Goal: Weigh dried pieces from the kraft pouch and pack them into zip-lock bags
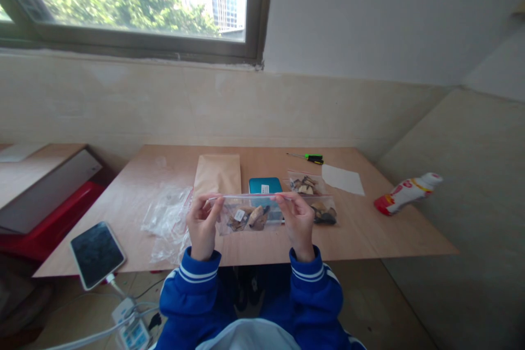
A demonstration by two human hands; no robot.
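Note:
Between both hands I hold up a clear zip-lock bag by its top edge, above the front of the table. Brown dried pieces and a small white label show inside it. My left hand pinches the left end of the zip strip, and my right hand pinches the right end. Behind the bag lies a teal box, partly hidden. To the right rest two more clear bags of similar dried pieces, a far bag and a near bag.
A brown paper bag and a heap of clear plastic bags lie left. A phone with a cable sits at the front left edge. A screwdriver, white paper and a bottle are at right.

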